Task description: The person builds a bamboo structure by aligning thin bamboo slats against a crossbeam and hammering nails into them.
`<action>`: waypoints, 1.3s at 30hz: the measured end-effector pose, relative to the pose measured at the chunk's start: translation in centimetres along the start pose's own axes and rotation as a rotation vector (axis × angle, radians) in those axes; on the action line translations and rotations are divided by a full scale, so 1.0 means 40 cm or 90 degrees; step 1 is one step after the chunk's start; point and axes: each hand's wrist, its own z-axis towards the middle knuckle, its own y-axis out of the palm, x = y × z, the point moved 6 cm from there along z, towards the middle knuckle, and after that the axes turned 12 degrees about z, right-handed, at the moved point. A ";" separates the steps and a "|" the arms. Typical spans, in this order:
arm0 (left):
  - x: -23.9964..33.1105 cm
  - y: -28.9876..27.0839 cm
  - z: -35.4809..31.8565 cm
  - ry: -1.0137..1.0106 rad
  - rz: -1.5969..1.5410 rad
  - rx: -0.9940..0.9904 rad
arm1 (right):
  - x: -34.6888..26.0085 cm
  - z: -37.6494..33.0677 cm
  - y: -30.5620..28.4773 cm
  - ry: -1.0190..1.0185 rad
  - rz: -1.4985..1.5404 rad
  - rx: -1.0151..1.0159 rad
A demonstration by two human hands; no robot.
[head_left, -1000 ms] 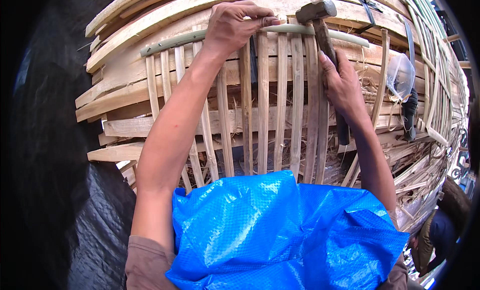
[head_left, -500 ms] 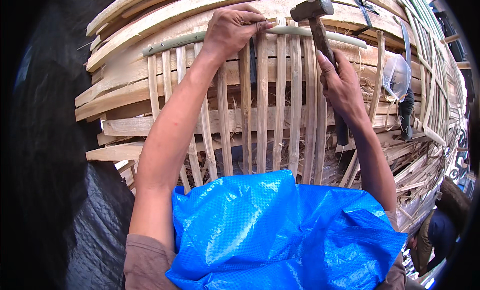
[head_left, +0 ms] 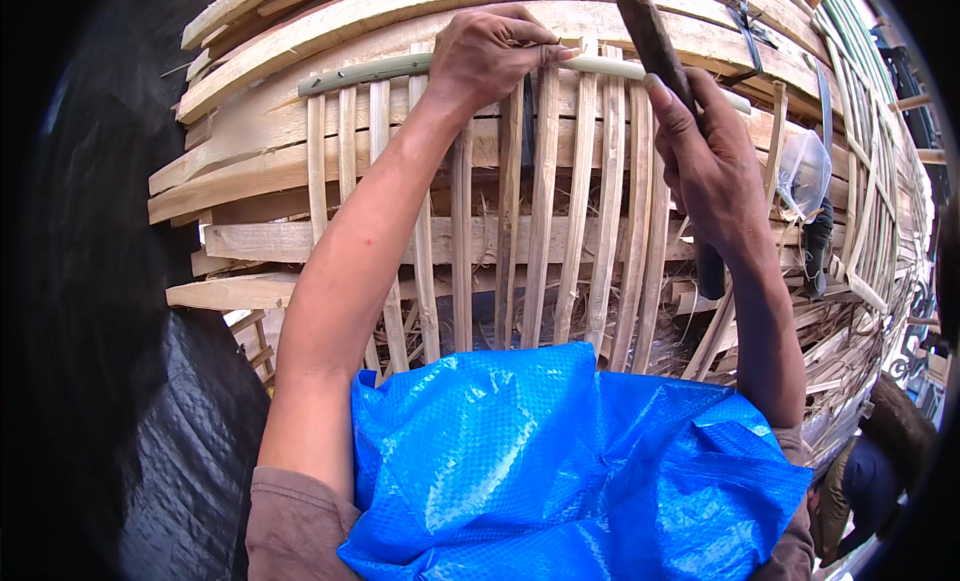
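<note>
Two hands work at the green bamboo crosspiece [head_left: 370,73] that runs over the tops of the upright slats [head_left: 545,211]. The left hand [head_left: 490,56] pinches a slat top against that crosspiece, its grip closed on both. The right hand [head_left: 710,171], right of it, is wrapped round the hammer handle [head_left: 655,41], head raised out of view. This looks like fastening; the strike must land beside the fingertips [head_left: 560,53], squarely.
</note>
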 end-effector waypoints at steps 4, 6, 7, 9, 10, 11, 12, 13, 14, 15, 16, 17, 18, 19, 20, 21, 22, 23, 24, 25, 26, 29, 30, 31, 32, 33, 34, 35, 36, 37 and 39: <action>0.001 -0.002 -0.001 0.003 -0.005 0.006 | -0.036 -0.004 -0.006 -0.018 -0.004 0.018; 0.005 0.002 0.005 0.007 -0.014 0.008 | 0.002 -0.010 0.017 -0.009 -0.096 0.002; 0.005 0.003 0.004 0.007 -0.016 0.007 | 0.021 -0.012 0.030 0.025 -0.108 -0.038; 0.005 0.003 0.004 0.012 -0.028 0.009 | 0.019 -0.013 0.027 0.017 -0.109 -0.019; 0.003 0.002 0.002 0.004 -0.027 0.007 | 0.003 -0.010 0.018 0.032 -0.103 -0.023; 0.001 0.002 0.000 -0.004 -0.025 0.005 | -0.003 -0.003 0.010 0.082 -0.064 -0.025; -0.001 0.002 -0.002 -0.012 -0.023 0.004 | -0.024 0.000 0.001 0.025 -0.060 0.008; 0.006 -0.002 -0.002 0.008 -0.014 0.018 | -0.039 0.003 -0.010 -0.006 -0.055 0.018; 0.006 -0.003 -0.002 0.009 -0.006 0.017 | -0.046 0.000 -0.009 -0.009 -0.060 0.015; 0.007 -0.005 -0.002 0.011 0.002 0.016 | -0.052 -0.002 -0.007 -0.012 -0.065 0.012; 0.007 -0.006 -0.003 0.012 0.009 0.015 | -0.058 -0.004 -0.005 -0.015 -0.069 0.009; 0.007 -0.006 -0.003 0.008 -0.001 0.017 | -0.045 -0.011 0.008 0.006 -0.089 -0.007; 0.008 -0.006 -0.003 0.003 -0.011 0.018 | -0.027 -0.015 0.021 0.027 -0.108 -0.023; 0.013 -0.005 0.000 0.001 -0.022 0.018 | -0.001 -0.018 0.033 0.028 -0.137 -0.031; 0.018 -0.005 0.004 0.000 -0.017 0.019 | 0.009 -0.016 0.042 -0.001 -0.139 -0.026; 0.024 -0.004 0.009 -0.001 -0.011 0.020 | 0.009 -0.017 0.029 0.002 -0.141 -0.023; 0.017 -0.003 0.003 -0.008 -0.002 0.019 | -0.009 -0.015 0.024 0.006 -0.140 -0.025; 0.010 -0.004 0.003 -0.007 0.006 0.015 | -0.017 -0.008 0.018 0.052 -0.119 -0.028; 0.004 -0.006 -0.005 -0.007 0.012 0.013 | -0.033 -0.004 0.017 0.011 -0.101 -0.007; 0.004 -0.007 -0.005 -0.004 0.015 0.013 | -0.045 -0.002 0.010 -0.014 -0.079 -0.001; 0.006 -0.006 -0.006 -0.001 0.017 0.014 | -0.056 -0.001 0.003 -0.039 -0.056 0.005; 0.010 -0.004 -0.004 -0.002 0.007 0.019 | -0.024 -0.013 0.014 -0.015 -0.092 0.004; 0.012 -0.004 -0.002 0.002 0.004 0.020 | -0.002 -0.017 0.022 0.000 -0.110 -0.006; 0.013 -0.004 0.000 0.001 0.003 0.019 | 0.002 -0.027 0.040 0.029 -0.114 -0.011; 0.014 -0.004 0.001 0.001 0.001 0.019 | 0.022 -0.026 0.038 0.023 -0.135 -0.017; 0.016 -0.003 0.004 0.001 -0.001 0.018 | 0.013 -0.026 0.026 0.032 -0.134 -0.012; 0.011 -0.003 0.001 -0.008 0.019 0.015 | 0.003 -0.025 0.020 0.043 -0.131 -0.012; 0.006 -0.003 -0.001 -0.016 0.040 0.011 | -0.010 -0.017 0.010 0.022 -0.130 0.006; 0.001 -0.002 -0.003 -0.025 0.060 0.008 | -0.024 -0.014 0.009 0.006 -0.095 0.018; 0.008 -0.007 -0.006 0.000 0.061 0.024 | -0.040 -0.012 0.006 -0.016 -0.067 0.016; 0.001 -0.007 -0.008 0.002 0.044 0.032 | -0.050 -0.014 0.010 -0.033 -0.047 0.012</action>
